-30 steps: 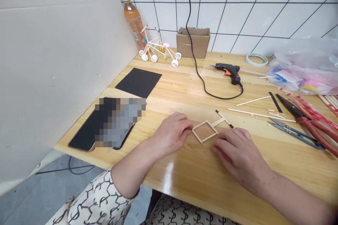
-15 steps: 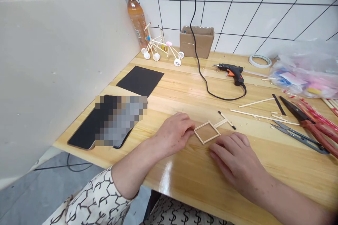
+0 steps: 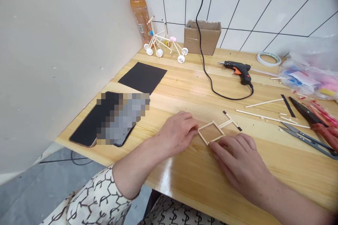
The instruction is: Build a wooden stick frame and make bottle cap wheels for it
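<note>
A small square frame of thin wooden sticks (image 3: pixel 212 122) lies flat on the table. A T-shaped stick piece with black-tipped ends (image 3: pixel 229 121) juts from its far right side. My left hand (image 3: pixel 179 130) is closed in a pinch at the frame's left corner. Along the near right side, my right hand (image 3: pixel 236 154) has its curled fingers on the frame's lower stick, close to the near corner. Its fingertips partly cover that stick, and its thumb is mostly hidden.
Behind lie a black glue gun (image 3: pixel 237 71) with its cord and a black sheet (image 3: pixel 142 77). A stick model with white wheels (image 3: pixel 158 38) stands near a bottle (image 3: pixel 139 12) and cardboard box (image 3: pixel 202 38). Red-handled scissors (image 3: pixel 320 130), snips (image 3: pixel 306 139) and loose sticks lie right; phones (image 3: pixel 91 126) left.
My right fingers have moved in onto the frame's lower stick. My left hand keeps its pinch at the left corner. The whole view has shifted slightly.
</note>
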A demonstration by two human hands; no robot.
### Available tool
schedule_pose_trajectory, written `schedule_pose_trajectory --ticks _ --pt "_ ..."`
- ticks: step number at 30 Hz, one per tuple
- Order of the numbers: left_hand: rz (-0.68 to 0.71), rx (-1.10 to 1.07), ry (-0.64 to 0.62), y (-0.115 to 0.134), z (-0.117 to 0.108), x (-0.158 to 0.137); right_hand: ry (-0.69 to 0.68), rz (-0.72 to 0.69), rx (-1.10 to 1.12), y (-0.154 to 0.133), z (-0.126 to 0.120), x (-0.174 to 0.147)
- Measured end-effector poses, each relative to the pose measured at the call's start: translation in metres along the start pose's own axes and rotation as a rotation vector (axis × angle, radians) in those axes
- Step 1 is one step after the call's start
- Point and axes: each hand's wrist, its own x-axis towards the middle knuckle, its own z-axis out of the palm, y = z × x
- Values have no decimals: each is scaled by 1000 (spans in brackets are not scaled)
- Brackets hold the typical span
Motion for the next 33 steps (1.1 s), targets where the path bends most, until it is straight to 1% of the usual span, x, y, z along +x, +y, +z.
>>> schedule_pose_trajectory --ticks 6,12,16,22,28,33 --pt "41 3 55 -2 2 -2 12 2 2 1 -1 1" --pt "167 -37 118 -4 2 -3 2 -4 -6 2 0 -1" --pt "250 -13 103 -5 2 -2 2 -8 -6 3 1 -2" --pt "309 86 75 -5 5 -1 11 -7 -14 3 2 -1" --pt "347 169 58 -5 6 2 13 -20 -33 4 3 -2" --pt "343 208 6 -5 5 3 0 -30 -51 4 3 -1"
